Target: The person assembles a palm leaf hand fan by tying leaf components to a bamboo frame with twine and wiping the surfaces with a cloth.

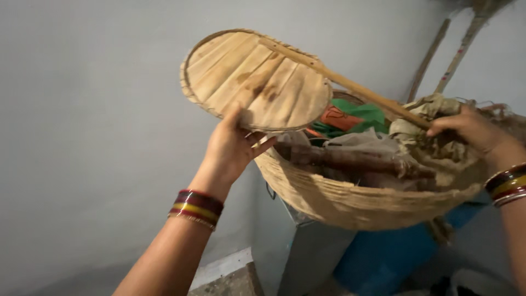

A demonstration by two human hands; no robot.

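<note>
At the centre of the frame, the left hand [233,143] steadies the round woven palm-leaf fan [256,81] from beneath while the right hand [466,127] grips its wooden handle [350,85] over the big woven straw basket [356,203].

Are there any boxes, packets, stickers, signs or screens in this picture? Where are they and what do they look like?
No stickers, signs or screens show here.
Nearest to a packet: an orange and green wrapper or cloth tucked in the woven basket, behind the palm-leaf fan; too hidden to tell which.
The left hand holds the fan's edge and the right hand its stick handle.
</note>
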